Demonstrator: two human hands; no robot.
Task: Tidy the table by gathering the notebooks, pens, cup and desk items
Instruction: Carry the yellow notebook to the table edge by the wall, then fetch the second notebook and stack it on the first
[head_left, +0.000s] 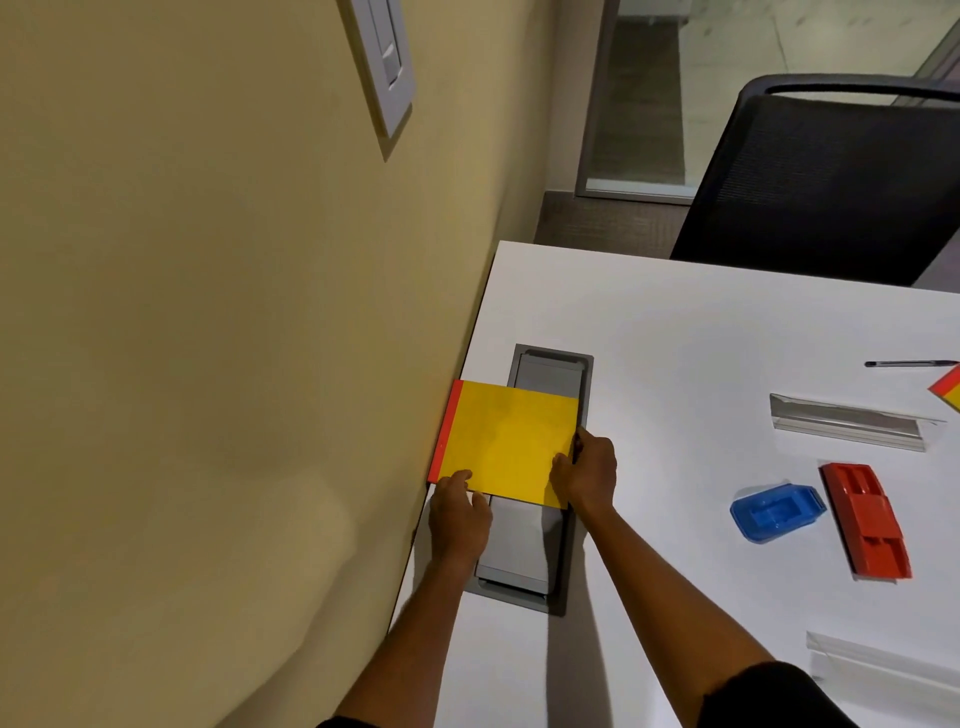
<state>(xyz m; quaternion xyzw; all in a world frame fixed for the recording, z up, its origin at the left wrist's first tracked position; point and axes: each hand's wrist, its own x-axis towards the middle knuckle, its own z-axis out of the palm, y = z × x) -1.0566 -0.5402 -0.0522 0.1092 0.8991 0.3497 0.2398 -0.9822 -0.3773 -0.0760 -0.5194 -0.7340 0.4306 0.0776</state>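
Both hands hold a yellow notebook (506, 444) with a red spine: the left hand (460, 512) pinches its near edge, the right hand (586, 474) grips its right corner. It lies over a grey cable hatch (545, 371) in the white tabletop (675, 338); right of the right hand sit a blue tray (774, 512) and a red tray (866, 519)

I see a beige wall (182, 312) filling the left of frame, grey switch plate (382, 67) at top. White table (675, 322) lower right, grey cable hatch (550, 369) set in it. Black mesh chair (831, 176) upper right, glass partition (727, 41) and grey carpet (582, 223) behind.
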